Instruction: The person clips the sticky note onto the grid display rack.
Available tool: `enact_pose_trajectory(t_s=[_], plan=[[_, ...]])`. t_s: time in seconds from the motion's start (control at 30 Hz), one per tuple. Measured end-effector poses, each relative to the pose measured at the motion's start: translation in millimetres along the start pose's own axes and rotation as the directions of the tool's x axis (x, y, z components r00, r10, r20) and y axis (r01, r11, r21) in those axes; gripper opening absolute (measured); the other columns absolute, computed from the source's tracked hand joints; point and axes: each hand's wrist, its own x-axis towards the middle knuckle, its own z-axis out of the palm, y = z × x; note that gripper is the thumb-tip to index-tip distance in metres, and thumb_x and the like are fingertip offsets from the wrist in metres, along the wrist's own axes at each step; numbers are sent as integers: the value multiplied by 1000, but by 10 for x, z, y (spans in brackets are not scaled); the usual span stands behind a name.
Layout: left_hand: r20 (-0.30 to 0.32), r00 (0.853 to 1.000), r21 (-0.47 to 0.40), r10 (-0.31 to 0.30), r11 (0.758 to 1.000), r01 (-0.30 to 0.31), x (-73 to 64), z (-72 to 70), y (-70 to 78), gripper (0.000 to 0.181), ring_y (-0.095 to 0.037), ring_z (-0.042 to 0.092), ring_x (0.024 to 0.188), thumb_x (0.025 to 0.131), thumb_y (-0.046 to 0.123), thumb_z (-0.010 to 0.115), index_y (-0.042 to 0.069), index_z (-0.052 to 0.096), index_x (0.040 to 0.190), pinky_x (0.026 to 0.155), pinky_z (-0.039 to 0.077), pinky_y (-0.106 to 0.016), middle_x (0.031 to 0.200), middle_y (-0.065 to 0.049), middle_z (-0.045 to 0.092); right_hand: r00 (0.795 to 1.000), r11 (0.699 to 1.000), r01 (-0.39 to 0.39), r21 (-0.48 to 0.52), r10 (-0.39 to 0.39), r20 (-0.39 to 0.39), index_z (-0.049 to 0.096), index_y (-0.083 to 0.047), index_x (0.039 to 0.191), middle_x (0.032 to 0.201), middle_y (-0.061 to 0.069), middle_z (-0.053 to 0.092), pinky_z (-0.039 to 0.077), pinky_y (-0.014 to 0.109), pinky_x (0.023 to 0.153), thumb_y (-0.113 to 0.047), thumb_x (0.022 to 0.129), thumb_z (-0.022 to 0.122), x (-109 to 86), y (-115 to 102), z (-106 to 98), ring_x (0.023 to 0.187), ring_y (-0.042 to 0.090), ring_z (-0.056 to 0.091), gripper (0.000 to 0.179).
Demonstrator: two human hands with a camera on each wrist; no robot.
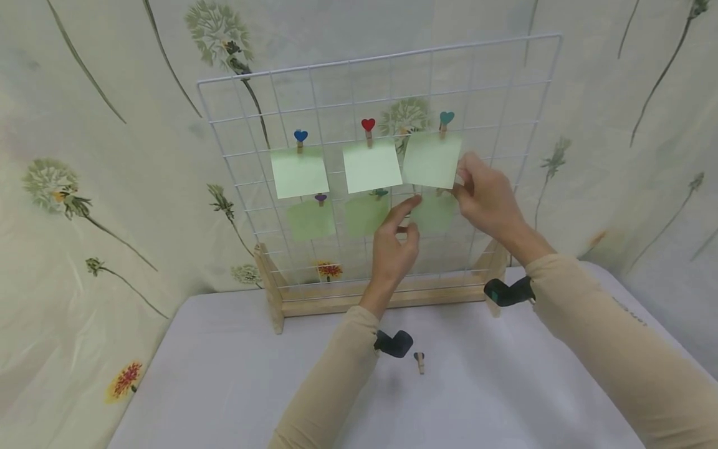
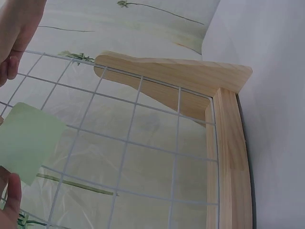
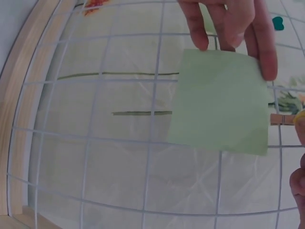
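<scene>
My left hand (image 1: pixel 394 249) holds a green paper note (image 3: pixel 219 102) by its left edge, at the lower right of a white wire grid (image 1: pixel 505 125). In the right wrist view its fingertips meet the note's edge. Just above, my right hand (image 1: pixel 488 196) pinches a small wooden clothespin (image 3: pixel 282 119) with a yellow head, at the middle of the note's top edge. Whether the clothespin grips the note, I cannot tell. Green notes hang in an upper row under blue, red (image 1: pixel 368 125) and teal (image 1: pixel 446 117) heart clothespins. Two more notes (image 1: pixel 311 219) hang below, with purple and green hearts.
A wooden stand (image 1: pixel 314 305) supports the grid on a white table (image 1: pixel 224 374). Another heart clothespin (image 1: pixel 421 363) lies on the table in front. A flower-patterned cloth (image 1: pixel 112 206) hangs behind the grid.
</scene>
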Motion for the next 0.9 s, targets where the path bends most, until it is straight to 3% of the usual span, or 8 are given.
enact_pose_trajectory(t_s=[0.1, 0.3, 0.6, 0.9], plan=[[4, 998, 80, 55, 995, -56, -10, 0, -25, 45, -9, 52, 123, 88, -1, 47, 16, 57, 129, 81, 50, -18, 136, 3, 55, 1000, 1000, -2, 0, 2, 0, 40, -1, 81, 58, 5, 37, 27, 25, 49, 9, 80, 60, 7, -1, -2, 52, 14, 32, 22], [-3, 987, 239, 162, 958, -157, -13, 9, -44, 44, -14, 57, 115, 88, 1, 49, 14, 57, 130, 76, 50, -17, 136, 1, 56, 1000, 1000, -10, -3, 10, -4, 40, -1, 81, 59, 6, 37, 27, 26, 50, 9, 80, 60, 9, -1, -1, 52, 15, 33, 22], [-27, 970, 290, 242, 930, -224, -26, 32, -42, 45, -16, 60, 106, 88, -3, 50, 10, 56, 130, 64, 47, -15, 134, -4, 57, 1000, 1000, -5, -3, 5, 20, 43, 1, 83, 57, 6, 36, 26, 26, 49, 8, 81, 59, 15, -10, -12, 51, 15, 31, 17], [-42, 964, 317, 261, 919, -235, -43, 59, -9, 42, -15, 58, 116, 91, -3, 52, 9, 55, 131, 66, 47, -9, 135, -6, 56, 999, 1000, -26, -2, 26, 47, 43, 1, 85, 57, 5, 37, 27, 25, 49, 7, 82, 59, 27, -21, -21, 51, 15, 31, 17]])
